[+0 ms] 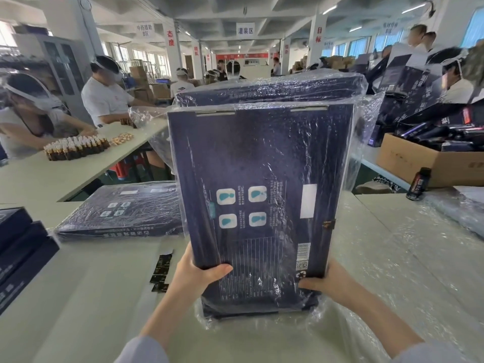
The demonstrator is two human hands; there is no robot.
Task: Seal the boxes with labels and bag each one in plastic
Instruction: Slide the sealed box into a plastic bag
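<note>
Standing on a pale worktable (392,258), a bagged box (262,200) fronts a busy workshop.

The tall dark navy cardboard box (262,179) is showing a matt printed face under a thin clear plastic bag (365,121) that is crinkling and glinting glossily; the flat navy bagged box (123,210) is shining likewise; the brown corrugated cardboard carton (424,163) is looking dull and rough; the pale tabletop (78,297) is appearing smooth and matt, perhaps laminate.
</note>
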